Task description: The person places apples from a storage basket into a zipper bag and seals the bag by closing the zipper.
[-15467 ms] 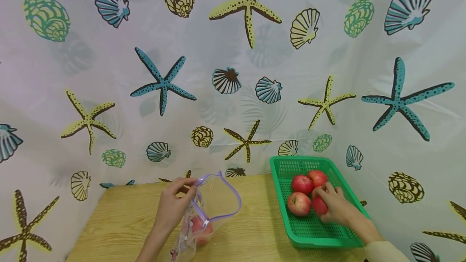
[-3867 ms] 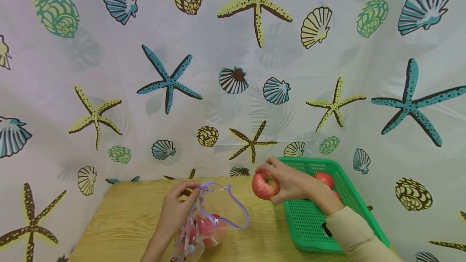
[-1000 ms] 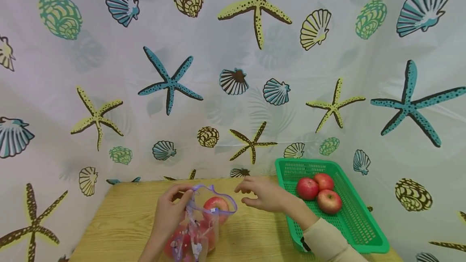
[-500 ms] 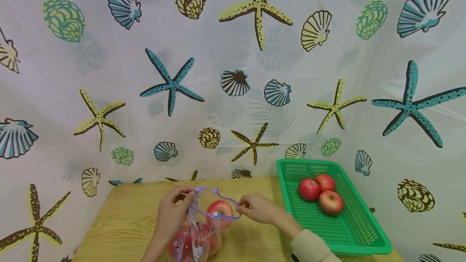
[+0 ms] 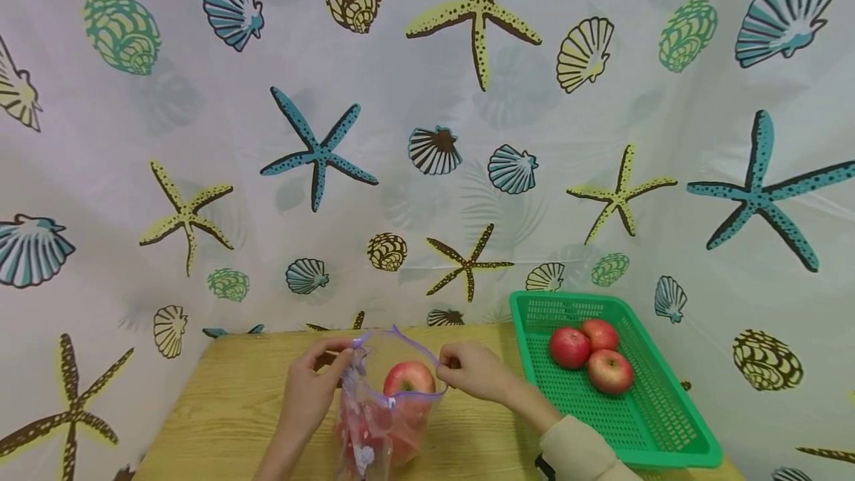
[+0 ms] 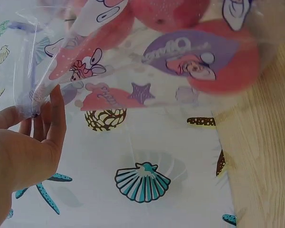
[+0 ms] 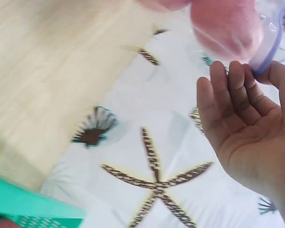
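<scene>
A clear zip bag (image 5: pixel 366 433) with cartoon prints and a purple zip edge holds several red apples over the table. My left hand (image 5: pixel 309 384) pinches the left side of its mouth; in the left wrist view, thumb and fingers of that hand (image 6: pixel 31 142) grip the plastic near the purple strip. On the opposite side my right hand (image 5: pixel 476 373) pinches the purple edge, shown in the right wrist view between thumb and index finger, the other fingers of this hand (image 7: pixel 249 118) loosely bent. The mouth is spread wide, one apple (image 5: pixel 410 375) showing through it at the top.
A green plastic basket (image 5: pixel 641 436) stands on the right of the wooden table (image 5: pixel 227 392), with three apples, one of them the front apple (image 5: pixel 611 372), towards its back. A shell-and-starfish curtain (image 5: pixel 414 199) hangs behind the table and along both sides.
My right hand has carried an apple from the basket into the bag, let go, and taken hold of the bag's right edge. The apples now hang lower and the mouth is pulled wider.
</scene>
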The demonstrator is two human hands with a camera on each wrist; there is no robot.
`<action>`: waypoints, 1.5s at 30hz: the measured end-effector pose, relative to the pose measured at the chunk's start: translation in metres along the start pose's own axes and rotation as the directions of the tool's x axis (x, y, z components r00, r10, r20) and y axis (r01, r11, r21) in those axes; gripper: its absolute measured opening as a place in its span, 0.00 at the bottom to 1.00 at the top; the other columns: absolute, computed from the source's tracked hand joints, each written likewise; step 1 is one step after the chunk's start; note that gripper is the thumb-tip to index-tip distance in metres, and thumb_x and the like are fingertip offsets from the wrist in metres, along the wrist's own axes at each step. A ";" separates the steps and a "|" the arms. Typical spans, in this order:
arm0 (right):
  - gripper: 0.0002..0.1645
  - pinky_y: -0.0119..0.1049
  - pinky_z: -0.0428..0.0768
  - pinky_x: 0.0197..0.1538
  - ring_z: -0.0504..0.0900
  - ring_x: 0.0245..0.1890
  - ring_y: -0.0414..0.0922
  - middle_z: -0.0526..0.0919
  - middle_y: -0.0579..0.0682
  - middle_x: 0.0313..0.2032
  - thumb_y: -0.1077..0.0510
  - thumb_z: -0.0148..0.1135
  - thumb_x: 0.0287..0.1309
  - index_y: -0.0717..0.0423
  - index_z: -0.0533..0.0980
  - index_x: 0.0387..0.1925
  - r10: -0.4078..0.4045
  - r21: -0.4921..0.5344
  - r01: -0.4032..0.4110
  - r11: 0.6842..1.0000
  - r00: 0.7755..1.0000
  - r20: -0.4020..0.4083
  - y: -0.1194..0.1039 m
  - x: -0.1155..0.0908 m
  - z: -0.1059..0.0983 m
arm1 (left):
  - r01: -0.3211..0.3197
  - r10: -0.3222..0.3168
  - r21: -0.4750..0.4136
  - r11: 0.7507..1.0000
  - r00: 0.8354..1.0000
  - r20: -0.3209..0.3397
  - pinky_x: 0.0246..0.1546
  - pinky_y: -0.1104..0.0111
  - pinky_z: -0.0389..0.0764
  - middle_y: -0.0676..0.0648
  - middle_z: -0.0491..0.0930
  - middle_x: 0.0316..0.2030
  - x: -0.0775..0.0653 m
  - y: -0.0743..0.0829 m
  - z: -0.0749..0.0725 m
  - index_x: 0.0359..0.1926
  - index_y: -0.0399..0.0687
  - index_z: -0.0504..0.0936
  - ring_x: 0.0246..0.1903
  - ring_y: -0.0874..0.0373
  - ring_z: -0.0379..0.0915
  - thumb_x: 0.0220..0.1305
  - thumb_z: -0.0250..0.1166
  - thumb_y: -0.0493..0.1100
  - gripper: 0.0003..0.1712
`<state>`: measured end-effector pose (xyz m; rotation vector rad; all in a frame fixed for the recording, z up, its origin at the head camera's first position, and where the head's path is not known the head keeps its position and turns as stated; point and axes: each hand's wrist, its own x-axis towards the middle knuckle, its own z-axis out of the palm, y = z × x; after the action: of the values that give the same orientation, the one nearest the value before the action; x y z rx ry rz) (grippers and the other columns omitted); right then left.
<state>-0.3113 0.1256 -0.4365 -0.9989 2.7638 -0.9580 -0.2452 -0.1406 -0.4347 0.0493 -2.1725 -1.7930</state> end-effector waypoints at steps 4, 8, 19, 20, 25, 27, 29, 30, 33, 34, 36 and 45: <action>0.11 0.28 0.71 0.27 0.69 0.21 0.33 0.74 0.40 0.22 0.59 0.55 0.66 0.50 0.75 0.26 -0.046 0.095 0.054 0.994 0.995 -0.083 -0.025 0.000 -0.026 | 0.030 -0.026 -0.114 0.993 0.999 0.034 0.29 0.67 0.86 0.42 0.81 0.39 0.002 -0.005 0.001 0.46 0.37 0.82 0.30 0.64 0.79 0.66 0.65 0.35 0.09; 0.10 0.29 0.74 0.28 0.72 0.24 0.34 0.75 0.41 0.23 0.59 0.56 0.67 0.50 0.75 0.28 -0.108 0.128 0.130 0.983 0.981 -0.163 -0.040 0.000 -0.042 | 0.066 -0.056 -0.176 0.982 0.996 0.062 0.30 0.64 0.87 0.43 0.81 0.36 0.003 -0.007 0.004 0.47 0.34 0.80 0.30 0.61 0.80 0.67 0.64 0.35 0.10; 0.10 0.29 0.76 0.27 0.74 0.20 0.31 0.77 0.38 0.20 0.60 0.57 0.65 0.48 0.77 0.26 -0.131 0.066 0.142 0.988 0.981 -0.142 -0.023 -0.006 -0.044 | 0.103 -0.085 -0.171 0.980 0.990 0.111 0.31 0.64 0.87 0.40 0.82 0.39 0.003 -0.003 0.010 0.48 0.37 0.82 0.33 0.59 0.81 0.66 0.66 0.41 0.13; 0.10 0.29 0.76 0.27 0.74 0.21 0.31 0.77 0.38 0.20 0.60 0.57 0.65 0.47 0.77 0.27 -0.123 0.062 0.132 0.989 0.983 -0.138 -0.022 -0.007 -0.045 | 0.105 -0.086 -0.172 0.979 0.990 0.114 0.31 0.63 0.87 0.40 0.82 0.39 0.003 -0.002 0.011 0.48 0.37 0.82 0.33 0.59 0.81 0.66 0.66 0.41 0.13; 0.11 0.29 0.75 0.29 0.74 0.22 0.32 0.77 0.37 0.20 0.56 0.57 0.68 0.45 0.77 0.27 -0.105 0.036 0.110 0.993 0.987 -0.120 -0.017 -0.008 -0.046 | 0.111 -0.090 -0.183 0.977 0.989 0.118 0.30 0.61 0.87 0.41 0.83 0.38 0.002 -0.004 0.012 0.47 0.37 0.82 0.33 0.57 0.82 0.66 0.67 0.40 0.12; 0.11 0.29 0.75 0.30 0.74 0.23 0.31 0.78 0.37 0.20 0.54 0.57 0.69 0.45 0.77 0.27 -0.097 0.029 0.101 0.994 0.988 -0.117 -0.014 -0.009 -0.046 | 0.109 -0.087 -0.185 0.977 0.989 0.119 0.30 0.61 0.87 0.40 0.84 0.38 0.002 -0.005 0.012 0.46 0.37 0.82 0.32 0.57 0.83 0.65 0.67 0.40 0.12; 0.12 0.29 0.76 0.31 0.75 0.23 0.31 0.79 0.39 0.21 0.52 0.57 0.70 0.46 0.77 0.28 -0.086 0.033 0.090 0.995 0.990 -0.113 -0.011 -0.010 -0.046 | 0.106 -0.083 -0.190 0.976 0.989 0.123 0.31 0.60 0.87 0.40 0.84 0.39 0.001 -0.005 0.013 0.46 0.37 0.82 0.32 0.57 0.83 0.65 0.67 0.40 0.12; 0.12 0.29 0.76 0.31 0.75 0.23 0.32 0.79 0.40 0.22 0.51 0.57 0.70 0.47 0.78 0.29 -0.080 0.037 0.084 0.996 0.991 -0.109 -0.010 -0.010 -0.046 | 0.106 -0.083 -0.189 0.976 0.989 0.123 0.31 0.60 0.87 0.39 0.84 0.39 0.001 -0.005 0.013 0.46 0.37 0.82 0.32 0.57 0.83 0.65 0.67 0.40 0.12; 0.14 0.31 0.77 0.29 0.75 0.24 0.33 0.79 0.41 0.22 0.49 0.56 0.71 0.49 0.79 0.32 -0.060 0.053 0.065 0.997 0.995 -0.084 -0.007 -0.012 -0.047 | 0.107 -0.084 -0.186 0.977 0.989 0.126 0.31 0.61 0.87 0.38 0.83 0.40 0.001 -0.005 0.013 0.47 0.37 0.82 0.32 0.56 0.83 0.65 0.67 0.39 0.12; 0.14 0.31 0.77 0.29 0.75 0.24 0.34 0.79 0.42 0.22 0.48 0.55 0.72 0.50 0.79 0.33 -0.055 0.059 0.060 0.996 0.996 -0.072 -0.006 -0.012 -0.048 | 0.105 -0.083 -0.183 0.977 0.989 0.126 0.31 0.61 0.87 0.38 0.83 0.40 0.001 -0.005 0.014 0.47 0.37 0.82 0.32 0.56 0.83 0.66 0.67 0.39 0.12; 0.15 0.31 0.77 0.28 0.75 0.24 0.34 0.79 0.41 0.22 0.46 0.55 0.72 0.50 0.80 0.36 -0.049 0.057 0.053 0.997 0.997 -0.054 -0.005 -0.013 -0.049 | 0.101 -0.081 -0.175 0.979 0.989 0.122 0.30 0.61 0.87 0.38 0.83 0.39 0.001 -0.006 0.014 0.47 0.36 0.82 0.32 0.57 0.83 0.66 0.66 0.39 0.12; 0.14 0.30 0.78 0.29 0.77 0.25 0.33 0.79 0.36 0.24 0.46 0.55 0.72 0.48 0.81 0.44 -0.031 0.041 0.032 0.999 0.999 -0.026 -0.001 -0.016 -0.053 | 0.108 -0.087 -0.175 0.979 0.989 0.122 0.30 0.61 0.87 0.38 0.84 0.39 0.003 -0.010 0.014 0.47 0.36 0.82 0.32 0.57 0.83 0.66 0.65 0.38 0.11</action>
<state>-0.3110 0.1631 -0.3957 -1.0351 2.7442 -1.0342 -0.2538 -0.1298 -0.4461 0.0120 -2.1050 -2.0902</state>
